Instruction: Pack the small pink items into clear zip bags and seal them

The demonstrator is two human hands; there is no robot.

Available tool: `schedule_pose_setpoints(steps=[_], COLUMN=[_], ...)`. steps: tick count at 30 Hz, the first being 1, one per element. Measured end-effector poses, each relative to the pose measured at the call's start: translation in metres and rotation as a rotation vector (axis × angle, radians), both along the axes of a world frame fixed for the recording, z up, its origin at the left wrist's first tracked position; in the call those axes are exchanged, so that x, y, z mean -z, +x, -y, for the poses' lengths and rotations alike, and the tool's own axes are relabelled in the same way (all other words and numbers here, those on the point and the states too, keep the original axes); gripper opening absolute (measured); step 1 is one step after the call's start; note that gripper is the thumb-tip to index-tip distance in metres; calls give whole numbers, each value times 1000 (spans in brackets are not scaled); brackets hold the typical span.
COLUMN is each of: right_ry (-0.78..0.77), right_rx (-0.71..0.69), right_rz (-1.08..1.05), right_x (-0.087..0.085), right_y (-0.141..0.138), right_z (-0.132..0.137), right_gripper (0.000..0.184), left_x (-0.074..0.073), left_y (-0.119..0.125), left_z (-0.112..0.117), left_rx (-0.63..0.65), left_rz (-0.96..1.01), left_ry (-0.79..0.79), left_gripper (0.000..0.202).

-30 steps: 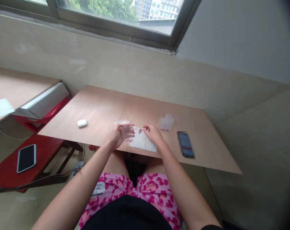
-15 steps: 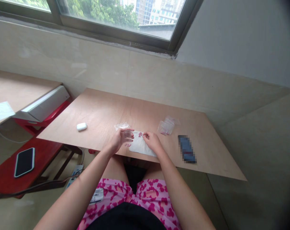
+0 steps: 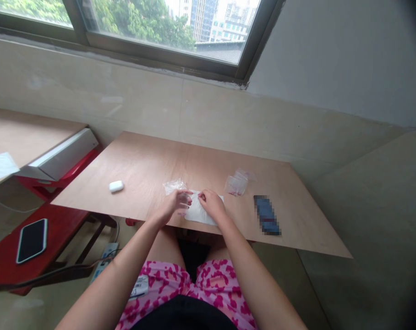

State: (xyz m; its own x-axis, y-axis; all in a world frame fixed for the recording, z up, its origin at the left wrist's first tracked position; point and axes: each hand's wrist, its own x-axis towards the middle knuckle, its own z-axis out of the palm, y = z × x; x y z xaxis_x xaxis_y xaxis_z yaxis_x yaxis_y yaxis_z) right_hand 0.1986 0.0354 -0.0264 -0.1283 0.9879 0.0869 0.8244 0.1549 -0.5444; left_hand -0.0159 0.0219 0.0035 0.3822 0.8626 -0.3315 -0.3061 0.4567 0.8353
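My left hand is curled at the left side of a white paper sheet, its fingers round a small clear plastic bag. A few tiny pink pieces show at the bag's lower end; whether they lie inside it or on the table I cannot tell. Over the paper, my right hand has thumb and fingertips pinched together, and what they hold is too small to make out. Just beyond my left hand lies a heap of clear plastic bags.
More clear bags with small pink bits lie right of the paper on the wooden table. Farther right is a blurred-out phone-like object. A white case sits left. Another phone rests on a red bench.
My right hand has moved slightly left and now covers the spot on the paper where pink pieces showed. My left hand keeps its hold. The whole view has shifted a little.
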Motion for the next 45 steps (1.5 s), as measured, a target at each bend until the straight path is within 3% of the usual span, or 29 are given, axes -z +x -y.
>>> schedule_pose_setpoints(steps=[7, 12, 14, 18, 24, 28, 33, 37, 40, 45], right_ry=[9, 54, 17, -118, -40, -147, -298, -328, -251, -143], right_rx=[25, 106, 46, -133, 63, 14, -46, -30, -45, -78], right_rz=[-89, -638, -710, -587, -636, -653, -786, -832, -763, -626], right_x=[-12, -52, -69, -88, -73, -59, -51, -44, -42, -45], right_y=[4, -2, -8, -9, 21, 33, 35, 41, 47, 50], right_z=[-2, 1, 5, 13, 27, 60, 108, 123, 122, 122], right_gripper=[8, 18, 20, 22, 27, 31, 32, 36, 33, 22], left_x=[-1, 1, 1, -2, -6, -10, -22, -30, -28, -10], left_y=[-2, -1, 0, 1, 3, 8, 24, 37, 42, 48], left_z=[2, 6, 8, 11, 13, 21, 49, 67, 71, 68], left_rx=[33, 100, 146, 179, 223, 243, 372, 436, 434, 388], left_rz=[-17, -57, -55, -35, 28, -41, -203, -220, -312, -554], left_ry=[19, 103, 117, 95, 127, 269, 373, 397, 540, 729], left_gripper=[46, 48, 48, 47, 51, 53, 55, 57, 47, 27])
